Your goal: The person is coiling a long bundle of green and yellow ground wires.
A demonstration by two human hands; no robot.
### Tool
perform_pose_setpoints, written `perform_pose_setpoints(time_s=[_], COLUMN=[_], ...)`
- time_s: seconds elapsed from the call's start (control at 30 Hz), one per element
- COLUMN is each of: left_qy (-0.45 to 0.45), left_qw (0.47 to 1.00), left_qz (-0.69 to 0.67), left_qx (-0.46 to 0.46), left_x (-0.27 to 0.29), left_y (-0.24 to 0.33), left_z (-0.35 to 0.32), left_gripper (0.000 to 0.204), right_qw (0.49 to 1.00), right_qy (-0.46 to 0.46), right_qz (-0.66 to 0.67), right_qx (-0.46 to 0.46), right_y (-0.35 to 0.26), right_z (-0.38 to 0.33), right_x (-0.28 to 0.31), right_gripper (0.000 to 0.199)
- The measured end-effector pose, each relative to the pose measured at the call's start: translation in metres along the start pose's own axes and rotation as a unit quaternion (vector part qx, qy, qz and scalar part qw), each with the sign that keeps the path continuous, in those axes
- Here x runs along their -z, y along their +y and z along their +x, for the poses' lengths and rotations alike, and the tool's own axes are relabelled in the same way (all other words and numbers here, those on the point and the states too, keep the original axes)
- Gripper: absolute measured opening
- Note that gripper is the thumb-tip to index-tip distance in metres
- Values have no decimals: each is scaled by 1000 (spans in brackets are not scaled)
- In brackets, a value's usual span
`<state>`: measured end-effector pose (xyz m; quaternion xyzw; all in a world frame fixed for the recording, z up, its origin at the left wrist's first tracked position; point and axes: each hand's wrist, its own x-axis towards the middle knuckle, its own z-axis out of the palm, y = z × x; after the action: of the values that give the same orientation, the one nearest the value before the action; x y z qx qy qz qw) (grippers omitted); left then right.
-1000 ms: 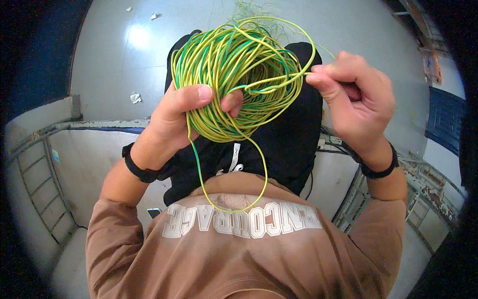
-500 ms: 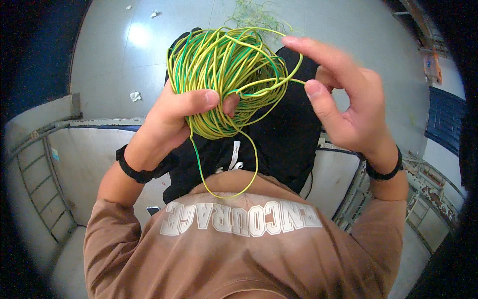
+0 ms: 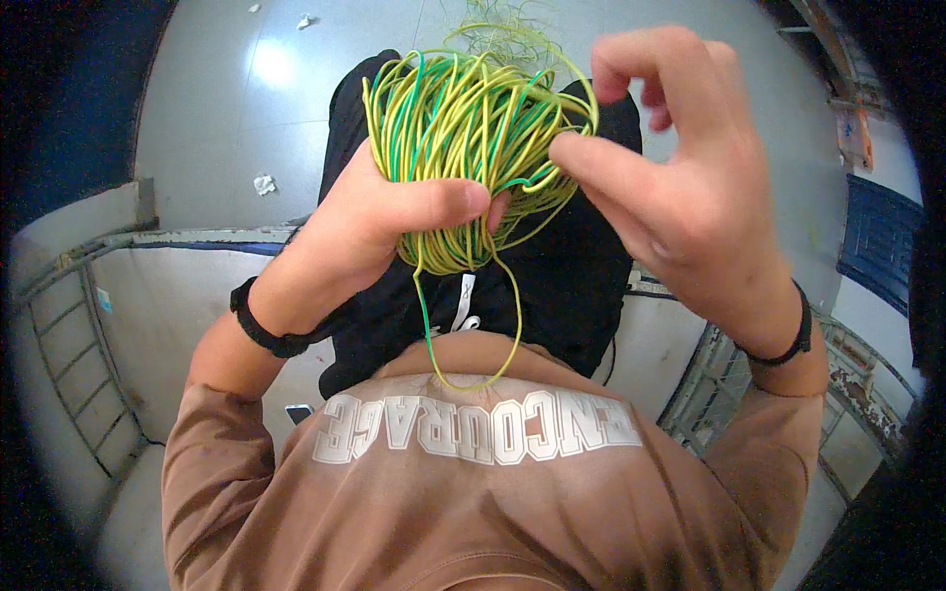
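My left hand (image 3: pixel 404 202) is closed round a thick coil of yellow-green wire (image 3: pixel 463 128), its thumb pressed across the front and the fingers mostly hidden behind and inside the bundle. A single loop of the same wire hangs below the coil to the hem of my shirt. At the coil's right side is my right hand (image 3: pixel 690 158), thumb and index finger apart. Its thumb tip meets the edge of the coil, while the curled index finger is beside a loose loop that bulges out at the upper right.
Beyond my knees, a loose tangle of thin green strands (image 3: pixel 507 39) lies on the grey floor (image 3: pixel 217 108). White scraps (image 3: pixel 264 184) are scattered at the left. Metal racks flank me, and a phone (image 3: pixel 299 414) lies by my left side. An orange object (image 3: pixel 855 138) stands far right.
The coil has shifted right with my left hand and turned slightly. My right hand has rotated, its thumb moving left and up to the coil and its index finger curling away from the loop.
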<state>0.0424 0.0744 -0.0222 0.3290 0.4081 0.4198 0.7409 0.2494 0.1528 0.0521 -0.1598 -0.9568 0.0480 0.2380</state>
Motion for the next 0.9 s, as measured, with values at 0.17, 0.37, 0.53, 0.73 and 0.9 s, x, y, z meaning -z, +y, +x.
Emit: perform_pose_setpoints(time_s=[0.17, 0.37, 0.53, 0.73, 0.9], left_qy=[-7, -18, -5, 16, 52], left_qw=[999, 984, 988, 981, 969], left_qz=[-50, -173, -154, -190, -239], left_qx=[3, 28, -12, -22, -28], left_x=[-7, 2, 23, 50, 60], left_y=[-2, -6, -10, -10, -11], left_z=[2, 2, -7, -21, -28], left_gripper=[28, 33, 41, 47, 48], right_qw=[994, 984, 936, 787, 696], right_qy=[-65, -44, 87, 285, 323], right_qz=[85, 133, 89, 193, 302], right_qx=[-20, -108, -328, -513, -566], right_y=[2, 11, 44, 123, 146], right_z=[-21, -32, -57, -121, -152], right_x=[-18, -16, -3, 21, 27], right_gripper=[20, 43, 32, 20, 14])
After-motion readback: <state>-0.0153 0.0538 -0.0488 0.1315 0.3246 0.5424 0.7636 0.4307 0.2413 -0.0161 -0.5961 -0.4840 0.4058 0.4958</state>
